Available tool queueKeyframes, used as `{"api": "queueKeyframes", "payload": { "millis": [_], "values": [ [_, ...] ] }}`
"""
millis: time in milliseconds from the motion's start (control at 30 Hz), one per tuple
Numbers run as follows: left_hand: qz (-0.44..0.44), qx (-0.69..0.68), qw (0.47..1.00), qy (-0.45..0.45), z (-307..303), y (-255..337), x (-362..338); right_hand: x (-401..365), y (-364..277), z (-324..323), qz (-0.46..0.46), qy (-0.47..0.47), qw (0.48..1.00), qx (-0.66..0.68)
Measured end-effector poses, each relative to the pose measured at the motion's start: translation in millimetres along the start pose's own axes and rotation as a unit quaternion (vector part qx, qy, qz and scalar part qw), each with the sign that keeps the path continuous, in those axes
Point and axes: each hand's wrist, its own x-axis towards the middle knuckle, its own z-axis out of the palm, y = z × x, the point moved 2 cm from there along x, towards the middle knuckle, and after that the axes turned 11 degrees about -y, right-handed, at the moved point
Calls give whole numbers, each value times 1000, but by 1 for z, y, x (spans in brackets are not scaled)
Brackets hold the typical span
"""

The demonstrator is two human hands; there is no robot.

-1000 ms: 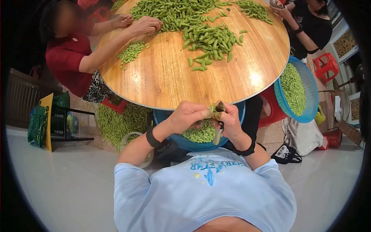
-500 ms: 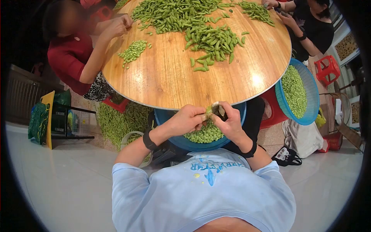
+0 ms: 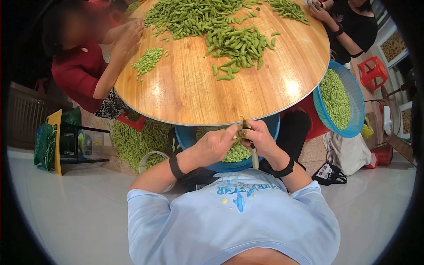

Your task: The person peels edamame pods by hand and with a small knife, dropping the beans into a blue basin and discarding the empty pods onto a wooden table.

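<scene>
Over the blue basin [image 3: 181, 140], just off the table edge, my two hands meet at the fingertips. My left hand [image 3: 216, 143] is closed, its thumb and forefinger pinched together; what lies between them is too small to tell. My right hand [image 3: 260, 137] is closed around a small tool [image 3: 255, 158], whose pale handle-like end points down toward my shirt. Its upper part is hidden among the fingers. Shelled green beans [image 3: 236, 152] lie in the basin below my hands.
The round wooden table [image 3: 176, 97] carries heaped edamame pods [image 3: 238, 46] and a small pile of shelled beans [image 3: 148, 61]. People sit left and right. A blue basket [image 3: 360, 110] of beans stands right; pods [image 3: 132, 143] cover the floor at left. Red stools [image 3: 373, 73] stand about.
The green pod that showed between my hands is no longer plain to see. My right hand has turned, and the tool's pale end now hangs downward. The view has shifted slightly.
</scene>
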Motion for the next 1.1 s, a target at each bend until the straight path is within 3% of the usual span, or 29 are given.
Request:
{"api": "queueKeyframes", "payload": {
  "millis": [67,167,233,267,300,333,367,467,533,600,633,667,700,733,800,867,933,1033,1100],
  "values": [
    [39,54,998,-11,2,0,-2,-1,1,1,65,-47,995,58],
    [66,79,994,-19,6,0,-2,0,-2,6,115,-28,986,117],
    [34,-41,996,68,8,-4,-3,-2,-1,6,106,-17,987,116],
    [33,-39,996,68,7,-4,-6,-2,0,7,96,-5,989,116],
    [-112,-216,970,22,7,-9,-9,-3,2,6,96,-7,989,116],
    [-249,-382,890,-24,10,-11,-13,-4,3,4,51,-2,998,49],
    [-249,-382,890,-23,8,-7,-14,-6,3,4,6,4,1000,-19],
    [-179,-354,916,67,-5,6,-17,-9,-1,20,3,-20,999,-47],
    [-97,-137,985,43,-26,15,-28,-5,-2,34,-12,-56,998,-36],
    [-145,30,986,-75,-51,12,-53,-4,-4,36,28,-80,995,51],
    [-237,92,943,-216,-69,13,-62,-3,-4,33,25,-82,995,51],
    [-323,149,867,-350,-85,14,-69,-4,1,27,59,-57,988,132],
    [-331,180,851,-366,-91,14,-70,-6,7,23,95,-34,972,211],
    [-334,181,850,-365,-92,10,-63,-6,15,22,96,-37,972,211],
    [-185,150,954,-180,-95,0,-27,-10,29,21,77,-10,977,199],
    [-102,179,977,-61,-88,-36,11,-13,28,25,65,1,979,193],
    [-72,199,977,2,-86,-74,50,-17,26,27,20,-28,988,152],
    [-90,213,973,14,-85,-121,83,-20,28,22,14,-45,986,160],
    [-20,206,978,27,-82,-133,89,-20,27,20,12,-48,983,180]
  ]
}}
